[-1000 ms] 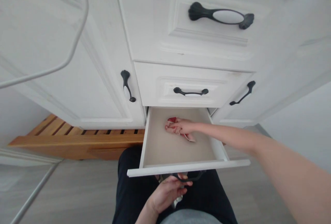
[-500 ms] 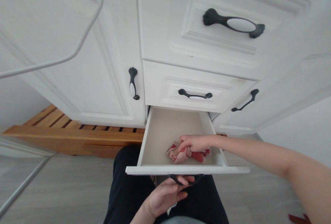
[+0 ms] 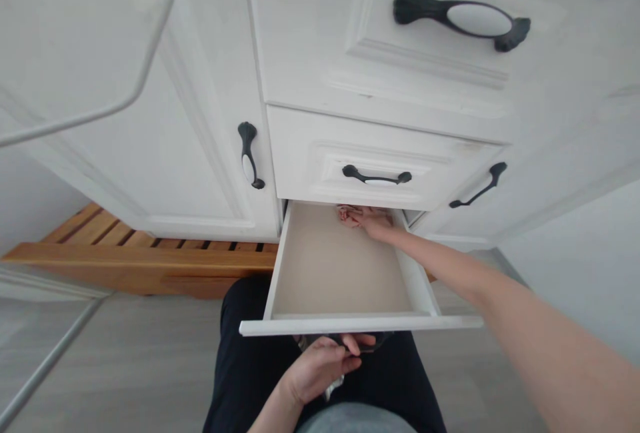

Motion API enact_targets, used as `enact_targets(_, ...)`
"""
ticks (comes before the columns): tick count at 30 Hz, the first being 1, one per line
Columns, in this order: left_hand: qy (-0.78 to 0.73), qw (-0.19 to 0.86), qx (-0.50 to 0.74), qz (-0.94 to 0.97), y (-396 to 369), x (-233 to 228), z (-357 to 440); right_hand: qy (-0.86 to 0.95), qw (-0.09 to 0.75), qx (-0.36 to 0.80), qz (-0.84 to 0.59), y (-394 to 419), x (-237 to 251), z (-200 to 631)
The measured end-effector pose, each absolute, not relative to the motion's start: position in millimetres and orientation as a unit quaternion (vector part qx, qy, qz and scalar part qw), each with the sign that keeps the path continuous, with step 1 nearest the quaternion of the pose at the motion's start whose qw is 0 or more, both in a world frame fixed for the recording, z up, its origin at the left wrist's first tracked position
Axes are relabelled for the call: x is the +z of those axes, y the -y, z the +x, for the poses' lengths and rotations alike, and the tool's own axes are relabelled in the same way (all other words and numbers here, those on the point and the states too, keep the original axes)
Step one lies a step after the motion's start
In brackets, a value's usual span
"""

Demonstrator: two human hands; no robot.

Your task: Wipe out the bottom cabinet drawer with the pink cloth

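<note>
The open bottom drawer (image 3: 345, 266) juts out at lower centre of the frame. Its pale floor lies bare from the front panel back to the far end. There, just under the closed middle drawer (image 3: 380, 166), the right hand (image 3: 373, 219) presses flat on a red-and-white cloth (image 3: 346, 213), fingers laid together; most of the cloth is hidden under the drawer above. The right forearm crosses the drawer's right wall. Below the front panel, the left hand (image 3: 320, 366) curls around the drawer's dark handle (image 3: 367, 343), over the dark trousers (image 3: 250, 359). A wooden slatted rack (image 3: 140, 263) lies at left, against the white cabinet door (image 3: 150, 126).
</note>
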State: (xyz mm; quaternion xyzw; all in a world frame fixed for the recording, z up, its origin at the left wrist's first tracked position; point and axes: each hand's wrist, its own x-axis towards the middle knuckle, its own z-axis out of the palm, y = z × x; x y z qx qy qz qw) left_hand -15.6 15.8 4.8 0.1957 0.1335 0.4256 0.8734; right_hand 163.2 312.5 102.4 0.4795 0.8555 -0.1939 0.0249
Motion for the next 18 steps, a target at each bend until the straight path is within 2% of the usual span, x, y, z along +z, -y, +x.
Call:
enact_targets(9, -0.153, 0.869, 0.434, 0.183, -15, 4, -13, -0.886, 0.15, -0.228, 0.376, -237, 93, 197)
enact_targets(15, -0.141, 0.871, 0.435, 0.18, -13, 8, -12, -0.836, 0.189, -0.452, 0.248, -191, 90, 203)
enact_targets(18, -0.132, 0.875, 0.431, 0.174, -13, 10, -11, -0.819, 0.218, -0.485, 0.214, -204, 96, 197)
